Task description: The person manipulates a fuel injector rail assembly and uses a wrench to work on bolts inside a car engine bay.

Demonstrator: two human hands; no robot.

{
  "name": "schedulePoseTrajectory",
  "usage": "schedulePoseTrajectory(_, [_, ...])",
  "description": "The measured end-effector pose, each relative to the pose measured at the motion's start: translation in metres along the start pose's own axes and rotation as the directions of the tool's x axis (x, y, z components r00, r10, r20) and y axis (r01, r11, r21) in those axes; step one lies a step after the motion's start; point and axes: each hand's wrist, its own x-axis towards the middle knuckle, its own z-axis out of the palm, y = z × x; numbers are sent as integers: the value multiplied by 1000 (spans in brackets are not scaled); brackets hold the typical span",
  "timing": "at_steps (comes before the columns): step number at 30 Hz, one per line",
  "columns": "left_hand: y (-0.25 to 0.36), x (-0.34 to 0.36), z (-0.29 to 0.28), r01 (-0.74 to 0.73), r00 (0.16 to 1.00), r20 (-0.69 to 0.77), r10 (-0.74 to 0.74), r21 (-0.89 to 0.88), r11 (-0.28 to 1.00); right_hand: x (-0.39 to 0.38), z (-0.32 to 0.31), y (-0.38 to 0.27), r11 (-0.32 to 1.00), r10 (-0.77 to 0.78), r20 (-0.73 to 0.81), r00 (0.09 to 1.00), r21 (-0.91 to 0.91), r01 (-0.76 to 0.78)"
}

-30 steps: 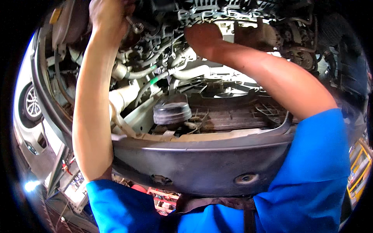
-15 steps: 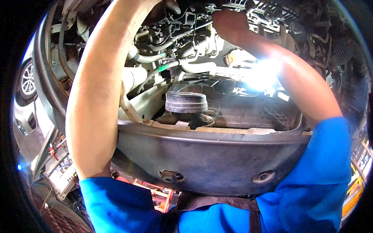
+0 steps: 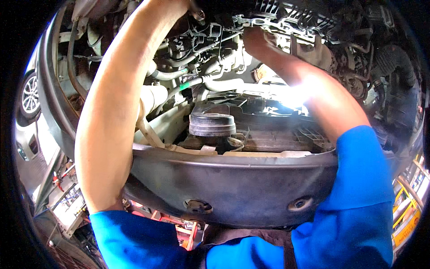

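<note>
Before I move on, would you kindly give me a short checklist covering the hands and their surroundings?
1. Left hand fully in view: not ok; the upper edge crops it.
2. Firm grip on the ring-ended metal piece beside it: cannot tell.
3. Right hand contact: cannot tell; shadow obscures it.
4. Blue sleeves clear of both hands: ok.
5. Glare-free view: not ok; bright glare beside the right forearm.

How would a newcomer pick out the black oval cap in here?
Find the wide dark panel crossing the lower middle of the view. Just above its top edge, near the picture's centre, is the black oval cap. Unlike the slim pale pipe above it, it is broad and squat, with a banded side.
</note>
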Motion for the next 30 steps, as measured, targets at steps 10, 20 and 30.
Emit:
schedulePoseTrajectory(10, [4,-2,-8,-25,973,232,-6,133,991,4,-5,0,982,183,100,978,16,-186])
schedulePoseTrajectory(20, [-1,8,-18,-343,786,596,167,195,919,38,66,4,902,421,-268,866,22,-432])
schedulePoseTrajectory(30, [-10,13,-20,-330,836,490,249,86,940,57,110,-2,803,476,-229,849,506,-314])
